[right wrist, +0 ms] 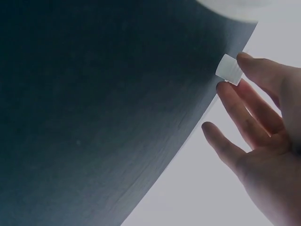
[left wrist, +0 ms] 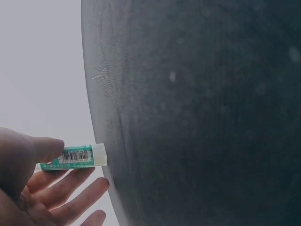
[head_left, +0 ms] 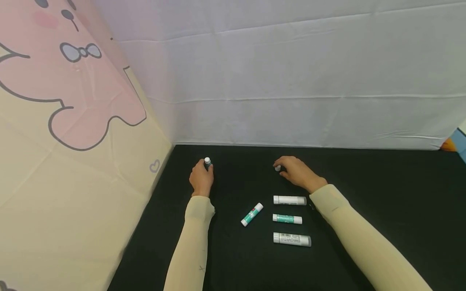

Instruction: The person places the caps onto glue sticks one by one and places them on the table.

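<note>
My left hand [head_left: 202,178] pinches a small glue stick [left wrist: 77,157] between thumb and fingers. It has a green label with a barcode and a whitish end pointing away from the palm in the left wrist view. From above, the stick stands roughly upright at the far left of the black table, its white end on top. At the far middle, my right hand [head_left: 299,173] holds a short white cap [right wrist: 229,69] between thumb and fingertips. The hands are well apart. Nearest to the right forearm lies a white glue stick [head_left: 289,200].
On the black table [head_left: 233,258], a green-and-white glue stick [head_left: 252,214] lies slanted between the forearms. Right of it, another green-labelled stick [head_left: 287,219] and a larger white one [head_left: 292,239] lie sideways. White cloth [head_left: 291,72] hangs behind; patterned cloth [head_left: 73,182] borders the left.
</note>
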{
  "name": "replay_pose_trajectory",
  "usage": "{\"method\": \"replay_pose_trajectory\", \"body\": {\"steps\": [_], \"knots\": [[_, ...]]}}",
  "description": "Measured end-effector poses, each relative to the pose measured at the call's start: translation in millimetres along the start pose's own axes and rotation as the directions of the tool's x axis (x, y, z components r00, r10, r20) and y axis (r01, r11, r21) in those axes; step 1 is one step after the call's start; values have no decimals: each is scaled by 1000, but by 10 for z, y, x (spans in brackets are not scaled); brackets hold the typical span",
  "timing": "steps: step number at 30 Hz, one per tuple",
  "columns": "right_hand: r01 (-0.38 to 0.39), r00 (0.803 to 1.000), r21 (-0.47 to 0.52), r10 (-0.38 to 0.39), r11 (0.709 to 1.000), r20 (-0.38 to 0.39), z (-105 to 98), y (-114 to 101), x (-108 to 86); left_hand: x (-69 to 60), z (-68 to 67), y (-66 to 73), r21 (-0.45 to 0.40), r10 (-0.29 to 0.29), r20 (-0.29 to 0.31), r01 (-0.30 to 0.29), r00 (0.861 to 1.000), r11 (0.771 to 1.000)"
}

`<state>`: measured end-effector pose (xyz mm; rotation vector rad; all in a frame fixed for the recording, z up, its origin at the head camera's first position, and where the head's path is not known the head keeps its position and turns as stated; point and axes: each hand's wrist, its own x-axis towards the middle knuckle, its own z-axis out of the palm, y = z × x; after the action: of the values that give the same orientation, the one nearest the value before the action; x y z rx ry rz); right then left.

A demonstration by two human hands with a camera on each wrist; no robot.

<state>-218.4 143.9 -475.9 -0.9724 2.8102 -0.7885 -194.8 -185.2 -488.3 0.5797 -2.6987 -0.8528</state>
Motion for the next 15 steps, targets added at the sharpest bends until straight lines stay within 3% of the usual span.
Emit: {"method": "replay_pose_trajectory", "body": {"steps": [7,15], "knots": [[11,999,-64,-13,998,-43,-8,-15,20,-18,23,15,5,29,-15,-29,999,1000],[-5,997,-21,4,1000,-74,-4,-13,20,-117,14,72,-30,81,-48,-82,996,996]]}}
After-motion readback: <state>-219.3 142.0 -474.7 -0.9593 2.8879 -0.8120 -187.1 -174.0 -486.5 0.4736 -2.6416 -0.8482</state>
